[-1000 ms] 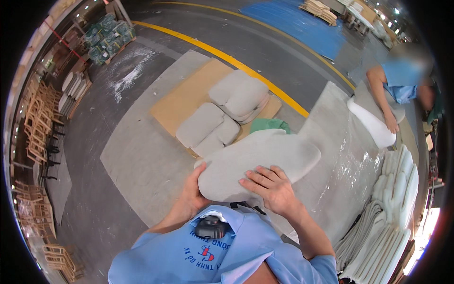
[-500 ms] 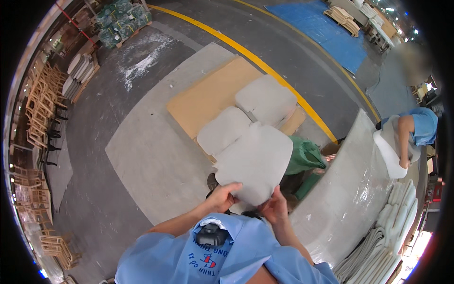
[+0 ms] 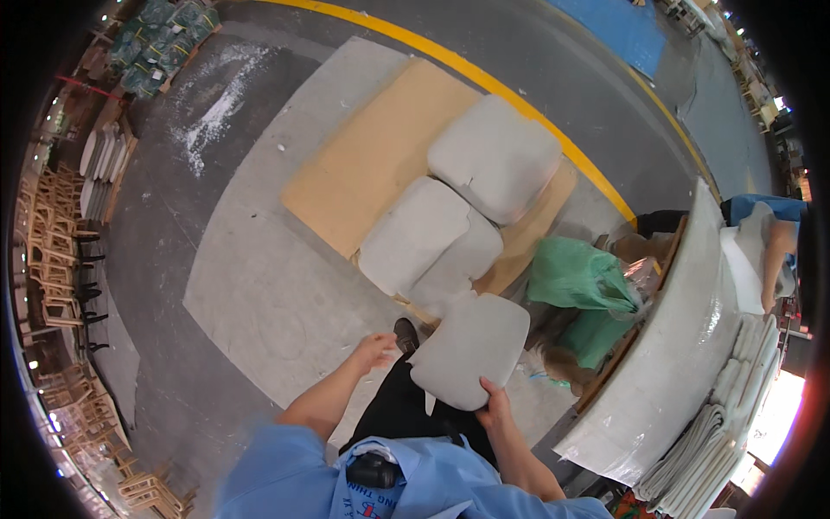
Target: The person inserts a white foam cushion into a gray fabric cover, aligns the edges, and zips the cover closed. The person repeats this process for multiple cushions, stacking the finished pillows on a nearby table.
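Note:
My right hand (image 3: 494, 405) grips the lower right edge of a light grey seat cushion (image 3: 475, 350) with rounded corners, held over my dark trousers. A small white tab (image 3: 430, 403) hangs at its lower left edge. To the left of this cushion, my left hand (image 3: 374, 353) is in the air, apart from it, fingers loosely bent and holding nothing. Beyond, two piles of similar grey cushions lie on a tan board (image 3: 354, 164): a left pile (image 3: 411, 233) with a piece set askew, and a right pile (image 3: 493, 156).
A green plastic bag (image 3: 575, 275) stands right of the piles. A table covered in clear film (image 3: 666, 346) rises at my right, with stacked pale padded pieces (image 3: 722, 415) beside it. Another person's arm (image 3: 776, 259) shows behind it. Wooden chair frames (image 3: 56, 251) line the far left.
My left hand has let go of the cushion and moved left. My right hand has kept its grip, and the cushion has come away from the left pile toward me. The view has shifted.

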Action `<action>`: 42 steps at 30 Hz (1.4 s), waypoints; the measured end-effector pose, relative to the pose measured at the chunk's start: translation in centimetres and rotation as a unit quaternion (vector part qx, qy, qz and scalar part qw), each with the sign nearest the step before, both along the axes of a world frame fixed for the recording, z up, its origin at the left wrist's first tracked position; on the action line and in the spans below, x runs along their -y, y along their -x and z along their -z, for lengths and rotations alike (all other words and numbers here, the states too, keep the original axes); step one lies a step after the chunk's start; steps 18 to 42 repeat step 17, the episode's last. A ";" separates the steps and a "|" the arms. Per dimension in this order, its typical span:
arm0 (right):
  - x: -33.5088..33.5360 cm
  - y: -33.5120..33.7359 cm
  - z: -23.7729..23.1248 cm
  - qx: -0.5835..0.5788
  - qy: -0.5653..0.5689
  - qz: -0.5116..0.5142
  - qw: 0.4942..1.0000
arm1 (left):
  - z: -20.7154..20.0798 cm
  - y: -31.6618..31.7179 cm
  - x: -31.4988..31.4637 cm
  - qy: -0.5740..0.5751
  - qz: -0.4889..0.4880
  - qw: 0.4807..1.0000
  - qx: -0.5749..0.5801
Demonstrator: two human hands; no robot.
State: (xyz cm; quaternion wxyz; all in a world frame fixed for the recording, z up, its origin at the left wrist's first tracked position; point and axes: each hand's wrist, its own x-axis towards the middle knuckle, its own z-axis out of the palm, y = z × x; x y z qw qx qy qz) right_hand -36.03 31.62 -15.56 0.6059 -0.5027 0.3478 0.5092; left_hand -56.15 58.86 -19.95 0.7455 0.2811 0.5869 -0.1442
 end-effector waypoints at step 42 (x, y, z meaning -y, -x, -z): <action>-12.2 -7.0 27.3 0.003 -0.113 0.003 0.994 | 32.0 -4.3 -12.1 -0.084 -0.318 0.938 0.107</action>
